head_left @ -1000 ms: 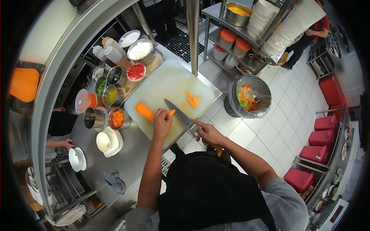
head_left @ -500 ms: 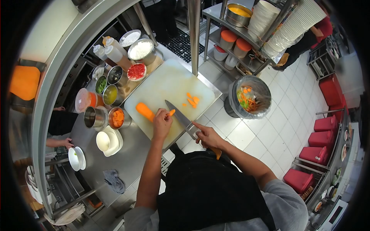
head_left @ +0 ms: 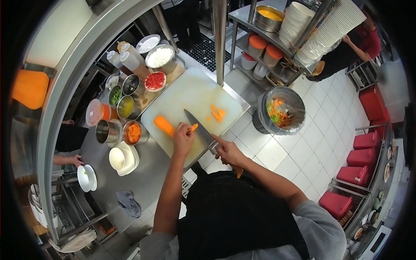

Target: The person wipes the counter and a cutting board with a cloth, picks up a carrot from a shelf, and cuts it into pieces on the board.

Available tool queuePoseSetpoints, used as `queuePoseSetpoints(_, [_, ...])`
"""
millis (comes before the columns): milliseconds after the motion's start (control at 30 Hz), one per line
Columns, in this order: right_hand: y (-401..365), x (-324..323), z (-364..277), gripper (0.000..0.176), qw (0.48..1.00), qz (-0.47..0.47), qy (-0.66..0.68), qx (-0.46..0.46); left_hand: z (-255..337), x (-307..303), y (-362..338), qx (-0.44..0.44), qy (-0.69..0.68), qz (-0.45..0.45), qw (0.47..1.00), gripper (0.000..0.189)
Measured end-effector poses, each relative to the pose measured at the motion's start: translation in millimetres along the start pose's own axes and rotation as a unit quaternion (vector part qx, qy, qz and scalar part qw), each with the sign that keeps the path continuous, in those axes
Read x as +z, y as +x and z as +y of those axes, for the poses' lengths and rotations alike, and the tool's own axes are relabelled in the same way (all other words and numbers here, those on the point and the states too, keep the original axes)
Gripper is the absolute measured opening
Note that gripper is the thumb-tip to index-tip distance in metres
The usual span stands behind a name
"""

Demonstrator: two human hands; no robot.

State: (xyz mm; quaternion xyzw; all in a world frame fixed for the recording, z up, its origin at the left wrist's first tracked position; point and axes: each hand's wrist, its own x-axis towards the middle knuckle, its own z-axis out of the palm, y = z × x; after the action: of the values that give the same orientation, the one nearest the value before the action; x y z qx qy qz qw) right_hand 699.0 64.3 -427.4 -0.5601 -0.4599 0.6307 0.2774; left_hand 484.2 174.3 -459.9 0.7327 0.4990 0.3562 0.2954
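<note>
My left hand (head_left: 184, 138) is closed around a small piece of carrot (head_left: 194, 127), whose orange end sticks out between the fingertips. In my right hand (head_left: 229, 152) is the handle of a kitchen knife (head_left: 200, 129), its blade slanting up and left over the white cutting board (head_left: 186, 95), close beside the held piece. A thicker length of peeled carrot (head_left: 164, 125) lies on the board just left of my left hand. Several small carrot pieces (head_left: 218, 112) lie on the board's right part, apart from the blade.
Metal containers of chopped food (head_left: 133, 132) and squeeze bottles (head_left: 130, 60) line the board's left side. White bowls (head_left: 125, 160) and a grey cloth (head_left: 128, 203) rest on the steel table. A lined bin (head_left: 282, 113) with scraps stands right. Another person's hand (head_left: 77, 160) is near white plates (head_left: 86, 178).
The knife and my right hand have shifted slightly up and left. My left hand stays nearly in place, still holding the carrot piece. The person at the upper right has moved an arm.
</note>
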Motion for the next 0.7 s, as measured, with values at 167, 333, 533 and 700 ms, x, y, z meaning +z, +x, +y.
queuePoseSetpoints(167, [15, 8, -2, 0.062, 1.000, 0.022, -0.003, -0.012, 3, -1, 2, 0.006, 0.003, -0.001, 1.000, 0.015])
queuePoseSetpoints(333, [-15, -11, 2, 0.063, 0.994, 0.033, -0.100, -0.038, 7, -3, 1, -0.001, -0.002, 0.003, 1.000, 0.015])
queuePoseSetpoints(533, [-44, -30, -9, 0.064, 0.977, 0.037, -0.207, -0.036, 3, -1, 2, 0.002, -0.009, 0.004, 1.000, 0.015])
queuePoseSetpoints(700, [-50, -25, 1, 0.066, 0.970, 0.038, -0.228, -0.073, 1, 0, 1, -0.014, -0.011, 0.004, 1.000, 0.016])
